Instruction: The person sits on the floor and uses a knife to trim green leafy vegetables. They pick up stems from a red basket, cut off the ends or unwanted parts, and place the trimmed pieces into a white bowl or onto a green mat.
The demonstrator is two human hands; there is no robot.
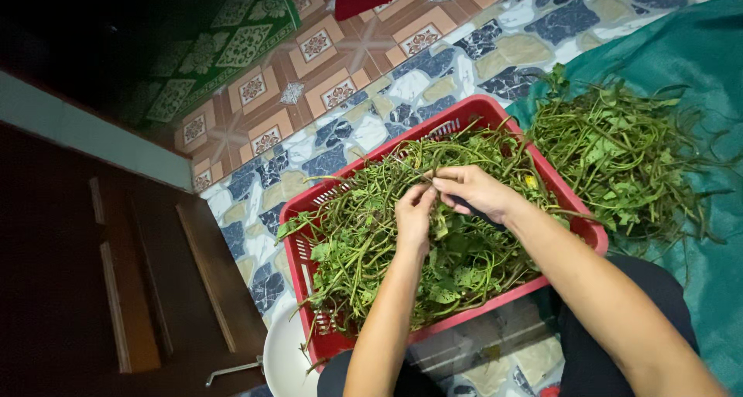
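A red slotted plastic basket (298,246) sits on the floor before me, heaped with green leafy vine stems (356,242). My left hand (414,219) and my right hand (476,192) meet over the middle of the heap, fingertips pinched together on one thin green stem (430,182). A dark object, too hidden to identify, shows under my right palm. Both forearms reach in from the lower right.
A second pile of the same greens (619,153) lies on a teal tarp (700,56) to the right of the basket. A white bowl (282,362) sits at the basket's near left corner. Patterned floor tiles (325,80) lie beyond, a dark wooden step (139,289) at left.
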